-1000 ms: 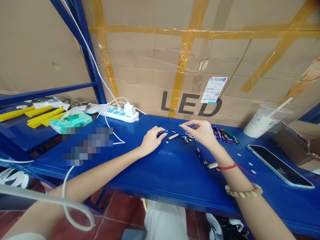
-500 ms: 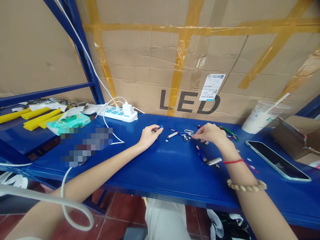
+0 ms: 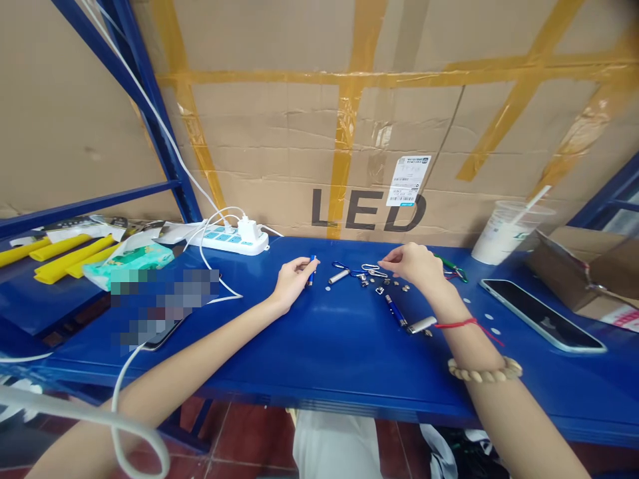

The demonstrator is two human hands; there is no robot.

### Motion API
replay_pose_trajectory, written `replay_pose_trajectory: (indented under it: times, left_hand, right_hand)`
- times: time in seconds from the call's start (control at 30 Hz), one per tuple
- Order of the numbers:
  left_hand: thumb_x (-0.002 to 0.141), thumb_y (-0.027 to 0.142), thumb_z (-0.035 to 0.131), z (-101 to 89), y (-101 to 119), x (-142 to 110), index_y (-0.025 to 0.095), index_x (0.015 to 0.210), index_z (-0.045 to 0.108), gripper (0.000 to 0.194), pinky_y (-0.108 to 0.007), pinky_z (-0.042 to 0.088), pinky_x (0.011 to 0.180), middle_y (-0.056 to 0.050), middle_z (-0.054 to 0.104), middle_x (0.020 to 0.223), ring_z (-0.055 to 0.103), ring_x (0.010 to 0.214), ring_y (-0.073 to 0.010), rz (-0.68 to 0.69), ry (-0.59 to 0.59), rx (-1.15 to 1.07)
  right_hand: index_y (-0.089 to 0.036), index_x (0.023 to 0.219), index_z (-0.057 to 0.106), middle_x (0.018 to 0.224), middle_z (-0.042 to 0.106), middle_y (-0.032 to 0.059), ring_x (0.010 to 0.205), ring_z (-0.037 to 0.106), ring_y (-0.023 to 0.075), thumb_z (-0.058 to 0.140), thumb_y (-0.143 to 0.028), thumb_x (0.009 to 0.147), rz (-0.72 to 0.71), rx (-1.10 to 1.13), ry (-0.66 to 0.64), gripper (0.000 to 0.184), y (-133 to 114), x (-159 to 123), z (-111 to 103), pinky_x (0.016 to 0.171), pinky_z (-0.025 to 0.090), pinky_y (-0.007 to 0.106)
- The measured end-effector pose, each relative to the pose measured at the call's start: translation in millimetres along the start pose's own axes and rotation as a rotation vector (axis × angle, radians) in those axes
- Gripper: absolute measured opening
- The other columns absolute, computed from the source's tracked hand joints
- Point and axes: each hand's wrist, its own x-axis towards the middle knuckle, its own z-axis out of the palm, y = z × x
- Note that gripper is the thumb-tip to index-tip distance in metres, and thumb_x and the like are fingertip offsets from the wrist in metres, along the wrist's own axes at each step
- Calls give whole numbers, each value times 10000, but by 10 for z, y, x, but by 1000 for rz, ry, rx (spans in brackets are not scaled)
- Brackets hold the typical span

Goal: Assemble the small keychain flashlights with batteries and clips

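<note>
My left hand [image 3: 291,281] rests on the blue shelf top [image 3: 319,346] and pinches a small blue tube [image 3: 311,269] upright between its fingertips. My right hand [image 3: 415,265] is curled over a scatter of small metal parts [image 3: 384,285], its fingertips pinched at a silver clip ring [image 3: 370,269]; whether it grips the ring is unclear. Between the hands lie a silver tube [image 3: 341,275] and a blue carabiner [image 3: 341,266]. A blue keychain light [image 3: 395,310] and a silver cap [image 3: 421,324] lie near my right wrist.
A phone [image 3: 542,322] lies at the right, beside a plastic cup with a straw [image 3: 502,231] and an open carton [image 3: 594,273]. A white power strip [image 3: 233,238], tissue pack [image 3: 130,257] and yellow rolls [image 3: 64,256] sit at the left. A taped cardboard box [image 3: 369,133] stands behind.
My right hand dropped from a raised pinch to the parts on the shelf. My left hand turned the blue tube from lying flat to standing upright.
</note>
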Motion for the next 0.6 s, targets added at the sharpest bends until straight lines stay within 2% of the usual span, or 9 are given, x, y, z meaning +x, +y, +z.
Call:
replay_pose_trajectory:
  times: [0.2,0.3,0.37,0.5,0.6]
  left_hand:
    - [672,517,604,3,25,-28,130,899,663,453,-181,318,465,-35,575,752,440,572,-80,-13,-60,37]
    - [682,525,590,13,24,-38,123,918,659,472,-177,309,459,-33,557,739,429,565,-77,-14,-73,48]
    - [686,533,584,22,16,-40,119,925,656,484,-178,301,456,-35,547,733,419,559,-75,-9,-69,57]
    - [692,521,590,34,2,-38,115,920,656,470,-177,295,462,-42,556,761,417,573,-73,3,-84,62]
    - [684,528,597,36,5,-40,111,898,652,472,-182,291,456,-25,530,699,414,550,-70,-5,-88,36]
  right_hand:
    - [-272,1103,630,839,473,36,798,468,-3,606,-302,779,109,-34,-55,326,34,14,-11,895,397,94]
    - [-258,1083,642,843,470,44,882,471,24,626,-300,758,110,-38,-49,328,32,8,-18,946,385,120]
    - [-254,1066,649,822,471,40,857,473,13,633,-309,759,96,-27,-69,313,23,-6,-34,949,384,120]
    - [-248,1073,647,746,468,27,664,451,-35,616,-313,791,59,20,-207,291,8,-37,-76,812,404,60]
    - [-233,1077,645,706,463,12,575,408,-59,613,-284,789,6,2,-243,295,-1,-51,-82,666,354,-3]
